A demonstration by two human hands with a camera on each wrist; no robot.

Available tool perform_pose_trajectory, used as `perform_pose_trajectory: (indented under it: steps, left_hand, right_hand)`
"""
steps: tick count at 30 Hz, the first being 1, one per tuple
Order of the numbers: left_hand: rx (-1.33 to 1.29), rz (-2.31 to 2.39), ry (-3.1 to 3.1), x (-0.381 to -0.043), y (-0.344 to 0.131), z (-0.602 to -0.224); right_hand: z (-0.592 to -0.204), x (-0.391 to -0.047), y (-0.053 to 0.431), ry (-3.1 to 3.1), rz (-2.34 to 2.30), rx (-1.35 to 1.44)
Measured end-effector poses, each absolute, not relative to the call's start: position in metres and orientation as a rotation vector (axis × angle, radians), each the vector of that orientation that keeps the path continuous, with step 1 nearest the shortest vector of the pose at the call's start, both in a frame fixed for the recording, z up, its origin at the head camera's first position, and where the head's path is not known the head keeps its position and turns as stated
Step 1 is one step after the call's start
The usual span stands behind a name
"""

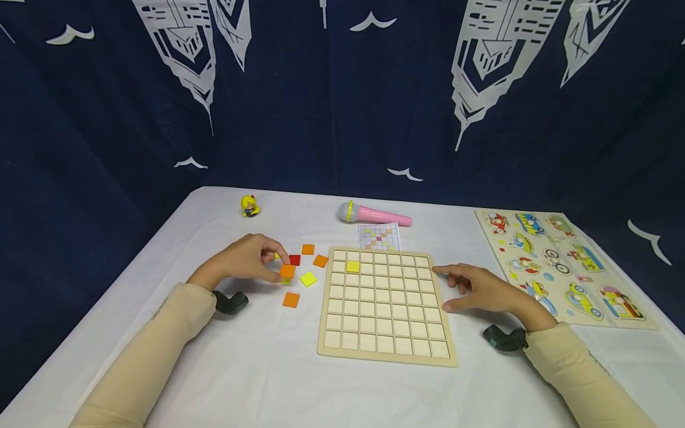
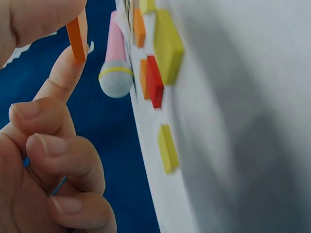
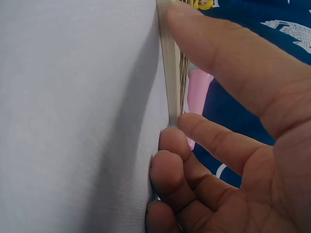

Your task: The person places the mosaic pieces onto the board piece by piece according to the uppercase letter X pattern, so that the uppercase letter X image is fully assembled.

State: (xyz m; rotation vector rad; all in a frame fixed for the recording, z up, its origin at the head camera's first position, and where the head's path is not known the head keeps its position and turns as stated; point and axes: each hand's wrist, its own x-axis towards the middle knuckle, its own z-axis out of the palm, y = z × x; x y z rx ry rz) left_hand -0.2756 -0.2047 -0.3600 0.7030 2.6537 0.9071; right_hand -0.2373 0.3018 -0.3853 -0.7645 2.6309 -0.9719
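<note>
Left hand [image 1: 243, 258]: left of the grid board [image 1: 387, 356], among the loose pieces [image 1: 308, 279]; pinches one orange tile [image 1: 287, 271] between thumb and index finger, with remaining fingers bent toward the palm. Held off the tablecloth [image 1: 241, 368], apparently near its edges, perhaps to leave the broad face uncovered.

Right hand [image 1: 481, 288]: at the grid board's right edge; touches it with thumb and index fingertip spread apart, grips nothing, with other fingers loosely bent. Likely placed so to steady against sliding.

Grid board: flat between both hands, probably for reach from either side. Contains one yellow tile [image 1: 353, 266], second row from the far side, second column from the left.

Loose pieces: scattered near the left hand, presumably for a short carry. Includes one red tile [image 1: 294, 260] plus orange and yellow ones, some partly hidden.

Printed card [image 1: 379, 238]: just beyond the grid board, seemingly in plain view without covering any cell.

Pink microphone [image 1: 382, 216]: behind the card; contact unclear.

Figurine [image 1: 249, 205]: far left, well apart.

Picture board [image 1: 556, 291]: far right, apparently set aside.
</note>
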Motion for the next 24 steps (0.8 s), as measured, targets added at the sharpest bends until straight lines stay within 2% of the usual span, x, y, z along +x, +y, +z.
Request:
perform_pose_trajectory:
  steps: [24]
  left_hand:
    - [0.85, 0.888, 2.676, -0.28, -0.138, -0.342]
  right_hand:
    - [-0.385, -0.238, 0.302, 2.625, -0.973, -0.762]
